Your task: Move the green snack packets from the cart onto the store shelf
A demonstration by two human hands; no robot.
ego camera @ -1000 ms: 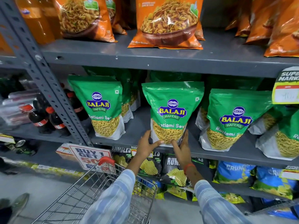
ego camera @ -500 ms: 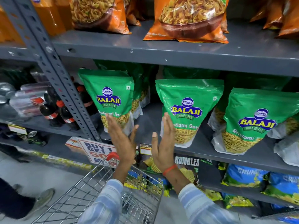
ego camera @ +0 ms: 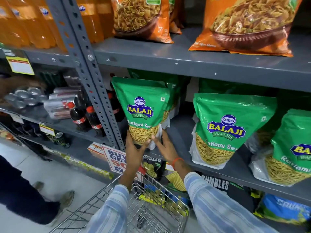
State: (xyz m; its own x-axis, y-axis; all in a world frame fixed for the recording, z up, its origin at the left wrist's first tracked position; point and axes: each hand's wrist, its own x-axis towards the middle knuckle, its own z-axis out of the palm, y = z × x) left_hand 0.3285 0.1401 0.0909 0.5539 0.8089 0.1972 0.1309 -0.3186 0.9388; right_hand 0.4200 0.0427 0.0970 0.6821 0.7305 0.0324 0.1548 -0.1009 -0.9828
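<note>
Several green Balaji snack packets stand on the grey middle shelf [ego camera: 181, 132]. The leftmost green packet [ego camera: 142, 106] stands upright beside the shelf post. My left hand [ego camera: 134, 149] grips its bottom left corner and my right hand [ego camera: 165, 147] presses on its bottom right corner. A second green packet [ego camera: 225, 125] stands free to the right, and a third green packet [ego camera: 292, 145] is at the right edge. The wire cart [ego camera: 151, 209] sits below my arms; I see no green packet inside it.
Orange snack bags [ego camera: 249, 22] fill the shelf above. The perforated post [ego camera: 87, 68] separates cola bottles [ego camera: 87, 120] and cans on the left. Black and blue chip bags lie on the lower shelf [ego camera: 242, 182]. Another person's legs and shoes [ego camera: 33, 199] stand at lower left.
My hands left the middle packet, opened, then moved left and closed on the bottom of the leftmost packet. The view shifted left and closer to the shelf.
</note>
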